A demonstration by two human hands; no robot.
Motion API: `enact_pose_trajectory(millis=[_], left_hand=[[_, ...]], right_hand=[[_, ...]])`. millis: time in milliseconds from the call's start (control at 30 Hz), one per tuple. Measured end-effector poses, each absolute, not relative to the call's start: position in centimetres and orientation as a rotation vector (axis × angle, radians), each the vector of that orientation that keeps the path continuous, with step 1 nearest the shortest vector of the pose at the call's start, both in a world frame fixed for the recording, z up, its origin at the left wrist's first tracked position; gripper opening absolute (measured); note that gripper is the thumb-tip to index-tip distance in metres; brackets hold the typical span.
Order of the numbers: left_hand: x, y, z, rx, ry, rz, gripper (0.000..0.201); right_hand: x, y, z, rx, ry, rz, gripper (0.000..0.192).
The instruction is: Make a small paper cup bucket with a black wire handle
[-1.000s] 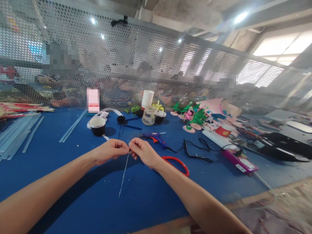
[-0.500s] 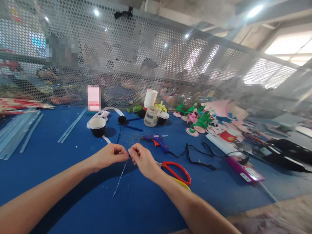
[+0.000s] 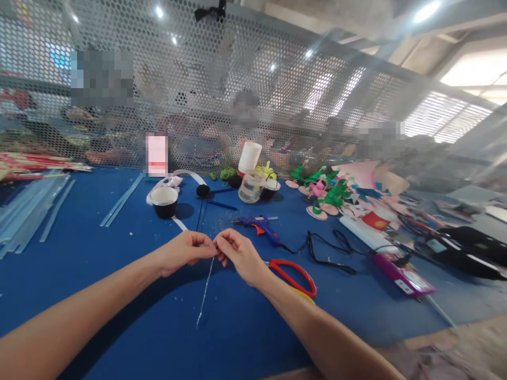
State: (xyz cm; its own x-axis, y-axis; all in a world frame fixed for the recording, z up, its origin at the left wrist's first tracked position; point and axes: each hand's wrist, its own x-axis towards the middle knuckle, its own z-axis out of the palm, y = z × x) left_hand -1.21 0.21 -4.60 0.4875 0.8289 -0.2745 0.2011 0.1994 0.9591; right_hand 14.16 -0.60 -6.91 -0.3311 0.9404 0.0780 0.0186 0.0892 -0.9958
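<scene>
Pinched between the fingertips of both hands was the top end of a thin silvery strand, which hung down slanting toward the person, above the blue table. Left hand and right hand met almost fingertip to fingertip, each closed on the strand. Just beside the right wrist lay red-handled scissors. Farther back lay a blue glue gun with its black cord, and a black cup stood to the left behind the hands. Clear sticks lay along the far left edge.
</scene>
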Motion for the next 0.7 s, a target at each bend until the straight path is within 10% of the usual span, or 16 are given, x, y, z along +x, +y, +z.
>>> enact_pose_trajectory(millis=[700], left_hand=[[-2.1, 1.3, -6.1, 1.333, 0.982, 0.542, 0.029]], right_hand=[[14.2, 0.6, -7.3, -1.040, -1.582, 1.477, 0.013]])
